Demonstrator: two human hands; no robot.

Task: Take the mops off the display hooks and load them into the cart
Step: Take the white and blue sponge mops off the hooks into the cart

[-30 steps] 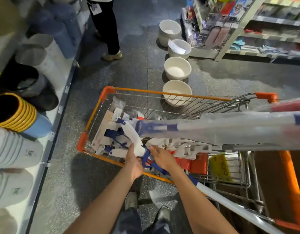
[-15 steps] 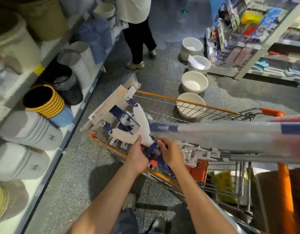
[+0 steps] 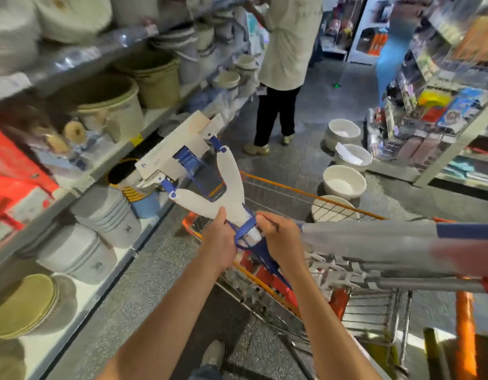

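Mop (image 3: 210, 185), white with blue fittings, is raised over the orange wire cart (image 3: 314, 270), left hand (image 3: 218, 239) and right hand (image 3: 281, 239) both gripping its neck. Speckled grey floor (image 3: 306, 160); shelves (image 3: 105, 157) of buckets left, white basins (image 3: 344, 182) ahead, a person (image 3: 284, 67) standing.

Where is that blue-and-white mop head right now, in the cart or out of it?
Out. The mop head is tilted up above the cart rim, left hand and right hand gripping its neck.
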